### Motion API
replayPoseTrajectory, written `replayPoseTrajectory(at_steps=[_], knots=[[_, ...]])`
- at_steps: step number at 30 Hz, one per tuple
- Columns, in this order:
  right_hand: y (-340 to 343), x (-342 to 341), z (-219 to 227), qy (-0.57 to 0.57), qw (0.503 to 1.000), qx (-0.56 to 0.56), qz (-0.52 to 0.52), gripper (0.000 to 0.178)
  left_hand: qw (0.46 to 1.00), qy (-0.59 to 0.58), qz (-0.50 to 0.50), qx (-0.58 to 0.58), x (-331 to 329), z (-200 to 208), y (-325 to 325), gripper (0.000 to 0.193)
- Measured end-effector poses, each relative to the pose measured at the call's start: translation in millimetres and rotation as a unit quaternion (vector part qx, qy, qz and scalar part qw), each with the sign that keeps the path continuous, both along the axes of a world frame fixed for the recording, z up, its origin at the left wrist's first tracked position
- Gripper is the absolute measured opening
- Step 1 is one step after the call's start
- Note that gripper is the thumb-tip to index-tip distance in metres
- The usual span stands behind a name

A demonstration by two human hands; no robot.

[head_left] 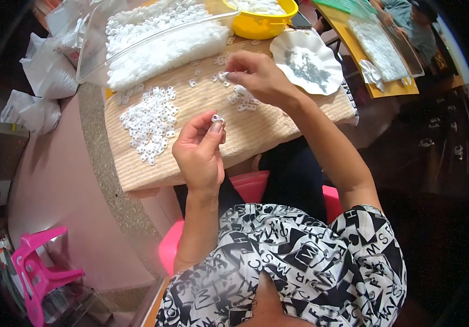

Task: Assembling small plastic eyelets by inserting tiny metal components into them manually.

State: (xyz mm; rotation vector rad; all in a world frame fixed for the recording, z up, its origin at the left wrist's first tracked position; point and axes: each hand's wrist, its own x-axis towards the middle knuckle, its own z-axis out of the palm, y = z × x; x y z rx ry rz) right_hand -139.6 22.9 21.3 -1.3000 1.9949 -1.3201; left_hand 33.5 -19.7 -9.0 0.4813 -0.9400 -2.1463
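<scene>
The left hand (199, 151) pinches a small white piece (216, 118) between thumb and forefinger; its long axis seems to run crosswise, but which way it points is too small to tell. The right hand (262, 82), farther out, has its fingertips at another white piece (223, 76); a firm grip cannot be made out. A light, steady left pinch that keeps the piece well exposed should work best. Left of the left hand, a white pile (150, 121) lies on the worktop (250, 131); a scalloped plate (282, 46) sits beyond the right wrist.
</scene>
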Motion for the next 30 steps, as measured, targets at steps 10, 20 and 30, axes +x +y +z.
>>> replayPoseTrajectory(at_steps=[10, 20, 30], knots=[[88.2, 37.1, 2.3, -0.437, 0.894, -0.096, 0.016, 0.02, 0.994, -0.013, -0.105, 0.025, -2.2, 11.5, 28.1, 0.02], [114.6, 46.3, -5.9, -0.363, 0.927, -0.082, -0.055, 0.024, 0.989, -0.049, -0.14, 0.011, -6.9, 2.2, 42.2, 0.021], [119.5, 46.9, -6.7, -0.333, 0.936, -0.106, -0.036, 0.024, 0.988, -0.046, -0.146, 0.002, -10.0, -2.7, 47.4, 0.023]])
